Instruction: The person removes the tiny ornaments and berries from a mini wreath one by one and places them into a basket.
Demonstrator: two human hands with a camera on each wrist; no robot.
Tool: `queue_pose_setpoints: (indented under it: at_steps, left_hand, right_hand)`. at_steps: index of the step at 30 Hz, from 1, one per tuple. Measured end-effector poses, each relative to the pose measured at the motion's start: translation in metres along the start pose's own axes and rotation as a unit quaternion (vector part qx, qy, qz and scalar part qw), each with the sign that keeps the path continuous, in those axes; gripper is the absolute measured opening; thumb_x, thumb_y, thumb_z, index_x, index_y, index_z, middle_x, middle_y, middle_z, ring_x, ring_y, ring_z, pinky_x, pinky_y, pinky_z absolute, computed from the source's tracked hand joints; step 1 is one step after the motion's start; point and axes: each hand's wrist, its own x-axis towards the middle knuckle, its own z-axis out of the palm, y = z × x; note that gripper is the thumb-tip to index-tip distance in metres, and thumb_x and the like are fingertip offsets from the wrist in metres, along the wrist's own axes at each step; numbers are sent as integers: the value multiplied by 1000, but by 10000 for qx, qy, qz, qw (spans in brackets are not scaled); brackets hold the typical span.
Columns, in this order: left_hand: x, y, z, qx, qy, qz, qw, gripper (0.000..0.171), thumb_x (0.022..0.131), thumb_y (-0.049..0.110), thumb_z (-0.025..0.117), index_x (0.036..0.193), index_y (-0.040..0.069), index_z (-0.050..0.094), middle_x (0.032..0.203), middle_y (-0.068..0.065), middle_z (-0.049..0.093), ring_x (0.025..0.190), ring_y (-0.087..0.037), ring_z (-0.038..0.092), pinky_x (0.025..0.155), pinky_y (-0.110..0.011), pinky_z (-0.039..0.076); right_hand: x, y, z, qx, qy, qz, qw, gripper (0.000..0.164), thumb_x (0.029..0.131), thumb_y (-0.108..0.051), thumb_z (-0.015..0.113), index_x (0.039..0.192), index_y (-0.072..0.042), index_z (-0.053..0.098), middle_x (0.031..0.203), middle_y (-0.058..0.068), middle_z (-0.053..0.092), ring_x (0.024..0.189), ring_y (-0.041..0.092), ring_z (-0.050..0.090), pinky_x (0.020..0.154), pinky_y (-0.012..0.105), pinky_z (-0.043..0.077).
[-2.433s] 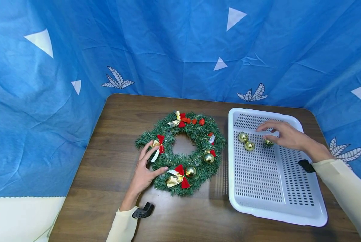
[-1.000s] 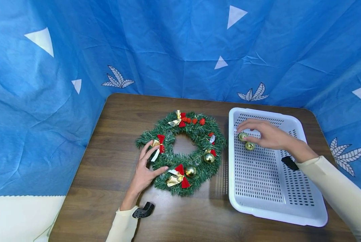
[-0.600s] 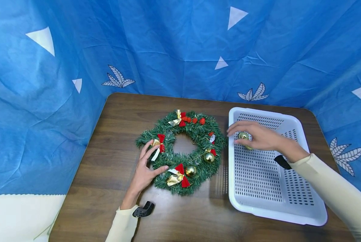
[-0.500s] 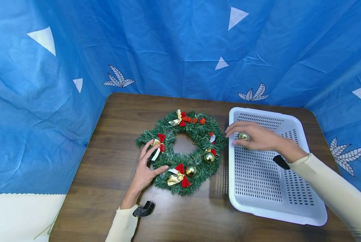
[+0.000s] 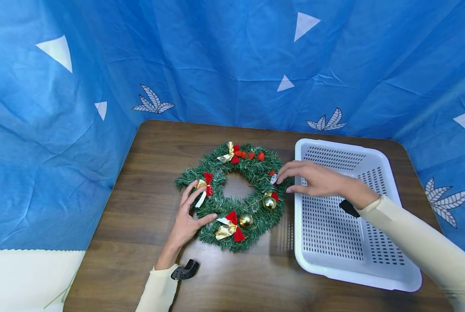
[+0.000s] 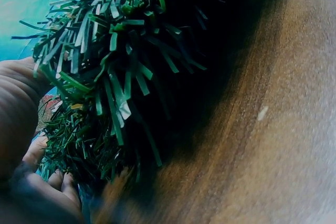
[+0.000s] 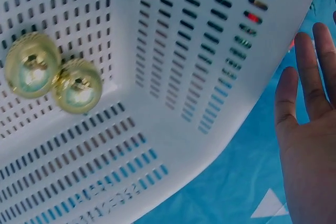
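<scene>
A green wreath lies on the table, decorated with red and gold bows and gold baubles. My left hand holds its lower left side, thumb and fingers spread over the greenery; the left wrist view shows fingertips against the needles. My right hand is over the left rim of the white basket, its fingertips at the wreath's right edge beside a red bow. Nothing shows between its thumb and fingers, and the fingers look straight in the right wrist view. Two gold baubles rest in the basket, hidden by my hand in the head view.
The perforated white basket stands right of the wreath on the brown wooden table. A red bow with a gold tail and a bauble are on the wreath's front. Blue printed cloth hangs behind and at both sides.
My right hand has moved left, from above a bauble in the basket, past two more baubles and over the rim to the wreath. My left hand and the wreath have stayed put.
</scene>
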Motion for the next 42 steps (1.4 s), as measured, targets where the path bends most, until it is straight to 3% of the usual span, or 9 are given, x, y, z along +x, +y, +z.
queue_pose_setpoints:
  at_steps: [7, 14, 20, 31, 38, 42]
  left_hand:
    - [1, 0, 0, 47, 6, -22, 10000, 76, 71, 22, 83, 138, 25, 47, 155, 10, 20, 144, -16, 13, 110, -57, 20]
    - [-2, 29, -4, -181, -39, -3, 9998, 73, 72, 10, 81, 137, 9, 48, 155, -8, 21, 144, -31, 14, 108, -63, 17]
    - [-2, 36, -5, -62, -92, -47, 9999, 72, 73, 9, 80, 137, 7, 47, 155, -11, 20, 143, -34, 14, 108, -63, 18]
    - [-2, 27, -3, -183, -34, -32, 9998, 74, 72, 12, 81, 137, 10, 47, 155, -7, 20, 144, -29, 13, 108, -63, 17]
    - [0, 1, 0, 3, 12, -44, 10000, 76, 71, 24, 83, 138, 26, 46, 155, 9, 19, 144, -16, 13, 109, -60, 19]
    - [1, -3, 0, -6, -21, -54, 10000, 76, 71, 25, 83, 138, 30, 46, 155, 12, 18, 144, -15, 12, 109, -60, 19]
  right_hand:
    - [11, -5, 7, -16, -251, -125, 9996, 29, 85, -23, 69, 113, -18, 65, 122, -3, 59, 118, 12, 52, 102, 41, 41]
    - [19, -10, 19, 77, -607, -209, 9979, 28, 86, -22, 68, 114, -20, 64, 121, -4, 60, 117, 12, 52, 100, 39, 43]
    - [23, -12, 29, -13, -744, -353, 9966, 29, 84, -24, 70, 113, -21, 65, 119, -5, 60, 114, 8, 53, 99, 37, 44]
    - [29, -15, 36, -107, -981, -270, 9948, 35, 79, -25, 74, 113, -22, 66, 121, -4, 59, 115, 9, 53, 97, 36, 44]
    - [32, -16, 35, -185, -1095, -347, 9932, 35, 79, -21, 75, 113, -22, 66, 121, -5, 59, 113, 8, 53, 97, 33, 46]
    - [33, -17, 35, -220, -1184, -349, 9921, 32, 81, -21, 73, 112, -22, 67, 120, -6, 59, 113, 7, 53, 96, 32, 47]
